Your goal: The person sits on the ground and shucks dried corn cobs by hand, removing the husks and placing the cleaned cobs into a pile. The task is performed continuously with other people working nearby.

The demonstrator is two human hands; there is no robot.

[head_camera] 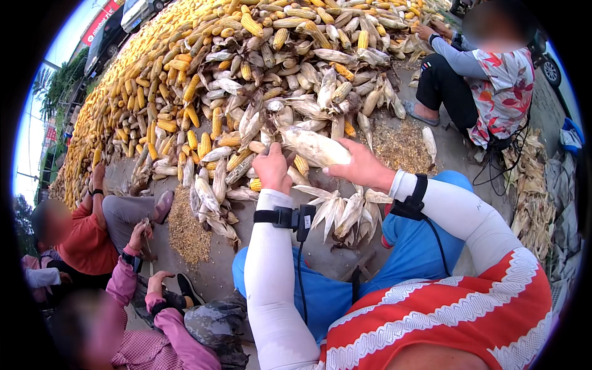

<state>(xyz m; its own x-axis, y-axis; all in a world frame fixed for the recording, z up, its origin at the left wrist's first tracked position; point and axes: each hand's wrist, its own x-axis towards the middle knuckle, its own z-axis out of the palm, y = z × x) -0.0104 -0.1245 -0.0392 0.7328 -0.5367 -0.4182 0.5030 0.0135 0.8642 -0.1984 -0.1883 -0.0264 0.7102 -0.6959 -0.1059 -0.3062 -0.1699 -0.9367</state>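
Note:
My right hand (pixel 360 164) grips the lower right end of a large ear of corn in its pale dry husk (pixel 312 145). The ear slants up to the left in front of the corn heap. Close to its left side is my left hand (pixel 273 170), with curled fingers and the thumb on top. A small dark object (pixel 290 157) shows at its fingers, too little visible to name. Loose peeled husks (pixel 344 215) lie on the ground below my hands, between my knees. Husked and unhusked ears lie just beyond both hands.
A big heap of corn ears (pixel 199 83) rises ahead. Loose kernels lie in patches at left (pixel 187 229) and right (pixel 393 143). Seated people work at right (pixel 499 88), left (pixel 88 240) and lower left (pixel 152 323). Cables (pixel 300 277) run from my wrist straps.

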